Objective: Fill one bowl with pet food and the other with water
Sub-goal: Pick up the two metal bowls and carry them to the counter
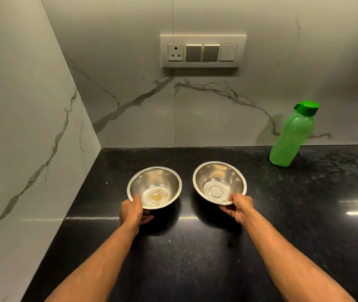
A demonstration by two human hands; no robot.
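Note:
Two steel bowls sit side by side over the black counter. My left hand grips the near rim of the left bowl, thumb inside, fingers under it. My right hand grips the near rim of the right bowl the same way. Both bowls hold nothing; the left one has a yellowish reflection or stain at its bottom. A green water bottle with a closed green cap stands upright at the back right, apart from both hands. No pet food is in view.
Marble-look walls close the counter at the back and on the left, forming a corner behind the left bowl. A switch and socket panel is mounted on the back wall above the bowls.

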